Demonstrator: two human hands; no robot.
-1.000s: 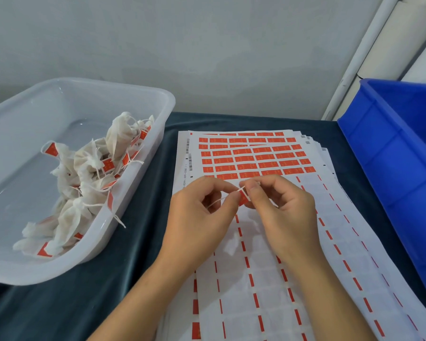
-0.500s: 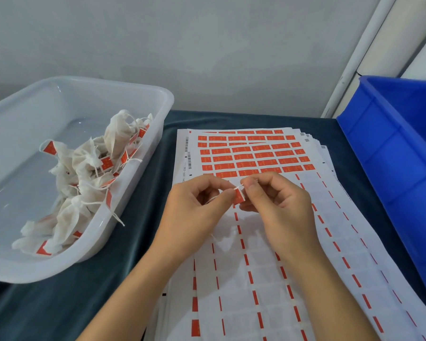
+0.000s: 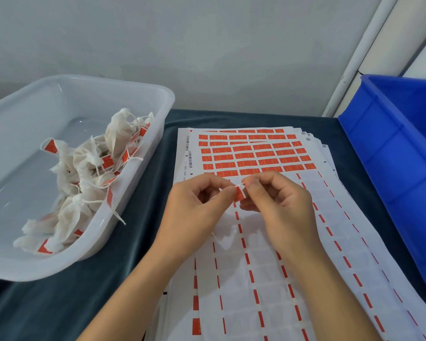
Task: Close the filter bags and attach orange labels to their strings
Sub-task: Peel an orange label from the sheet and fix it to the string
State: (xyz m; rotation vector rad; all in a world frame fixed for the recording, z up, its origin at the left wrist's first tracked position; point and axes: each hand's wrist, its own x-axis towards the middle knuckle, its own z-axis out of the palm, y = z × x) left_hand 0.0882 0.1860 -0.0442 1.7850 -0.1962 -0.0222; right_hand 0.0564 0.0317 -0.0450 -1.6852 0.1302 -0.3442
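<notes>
- A dark cloth (image 3: pixel 133 279) covers the table, with a pale wall (image 3: pixel 207 45) behind it.
- A blue crate (image 3: pixel 399 153) stands at the right edge, only partly in view.
- A clear tub (image 3: pixel 158 134) sits on the left, tilted up toward the near side.
- A fanned stack of sheets (image 3: pixel 293 279) lies in the middle; its top sheet keeps full orange stickers only in the far rows, the rest being peeled blanks with thin orange strips between.
- A heap of bags (image 3: pixel 84 173), white, tied and already tagged orange, lies against the tub's right wall; one string hangs over the rim.
- The left hand (image 3: pixel 197 212) and right hand (image 3: pixel 280 205) meet above the sheets, fingers curled.
- Both pinch one small orange label (image 3: pixel 239 194) between thumb and forefinger tips, folded round a white string (image 3: pixel 240 185) whose short end sticks up between the fingertips.
- A faint white shape below the hands may be the bag on that string; I cannot tell.
</notes>
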